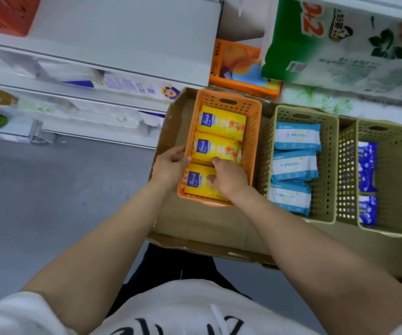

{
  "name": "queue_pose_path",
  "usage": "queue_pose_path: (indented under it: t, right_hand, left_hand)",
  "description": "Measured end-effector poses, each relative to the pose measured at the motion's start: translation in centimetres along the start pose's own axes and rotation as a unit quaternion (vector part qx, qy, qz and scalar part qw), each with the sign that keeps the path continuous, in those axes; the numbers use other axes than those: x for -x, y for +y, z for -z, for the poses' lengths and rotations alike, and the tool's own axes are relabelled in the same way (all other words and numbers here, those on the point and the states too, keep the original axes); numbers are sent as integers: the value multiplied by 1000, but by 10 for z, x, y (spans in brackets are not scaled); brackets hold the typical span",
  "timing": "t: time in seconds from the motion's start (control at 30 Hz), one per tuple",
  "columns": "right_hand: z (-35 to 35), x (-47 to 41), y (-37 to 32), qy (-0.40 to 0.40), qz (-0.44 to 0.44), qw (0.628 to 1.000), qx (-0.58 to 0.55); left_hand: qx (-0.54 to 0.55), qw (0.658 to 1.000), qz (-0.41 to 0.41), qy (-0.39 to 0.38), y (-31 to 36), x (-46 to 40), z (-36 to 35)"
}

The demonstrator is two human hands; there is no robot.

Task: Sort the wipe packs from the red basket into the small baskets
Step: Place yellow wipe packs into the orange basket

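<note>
Three perforated plastic baskets sit side by side in a shallow brown cardboard tray (195,228); all are rectangular, with slotted handle cut-outs in the end walls. Orange basket (253,131): holds three glossy yellow wipe packs (221,122) in a row. Middle beige basket (328,165): holds three soft white-and-light-blue wipe packs (296,137). Right beige basket (398,180): holds dark blue patterned packs (366,165) against its left wall. Left hand (171,168): fingers curled over the left rim of the orange basket, gripping it. Right hand (229,177): inside the orange basket, fingers bent down onto the nearest yellow pack; whether it pinches the pack or only presses it cannot be told. Surroundings: smooth grey floor (50,201); white metal shelving (122,39); an orange tissue box (238,66) and a green-and-white plastic-wrapped paper bundle (340,44) behind the tray.
</note>
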State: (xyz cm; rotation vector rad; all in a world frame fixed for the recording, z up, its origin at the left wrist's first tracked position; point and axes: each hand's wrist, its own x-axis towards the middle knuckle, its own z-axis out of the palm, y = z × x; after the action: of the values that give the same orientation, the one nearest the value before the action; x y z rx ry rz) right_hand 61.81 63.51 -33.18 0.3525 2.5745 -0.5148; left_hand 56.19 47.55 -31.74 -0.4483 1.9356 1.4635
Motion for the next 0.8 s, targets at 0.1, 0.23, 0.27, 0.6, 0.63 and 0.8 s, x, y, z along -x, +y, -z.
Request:
queue_pose_path:
  t: [0.1,0.23,0.27,0.6,0.63,0.8]
  right_hand:
    - [12,3,-2,-40,2,999,4]
    - [51,5,-7,-105,25,994,22]
    - [63,7,-9,-101,27,994,29]
    - [170,70,-96,199,42,978,44]
    - [173,80,-113,227,54,972,35]
    - [162,133,-202,324,95,941,5]
  left_hand:
    - [-23,1000,7,13,7,5,-2]
    - [-105,993,-33,31,26,23,8]
    - [-144,988,-49,32,33,28,14]
    - [-340,899,-272,53,112,92,163]
    - [-346,887,-298,62,116,99,185]
    - [-394,816,-409,108,124,135,300]
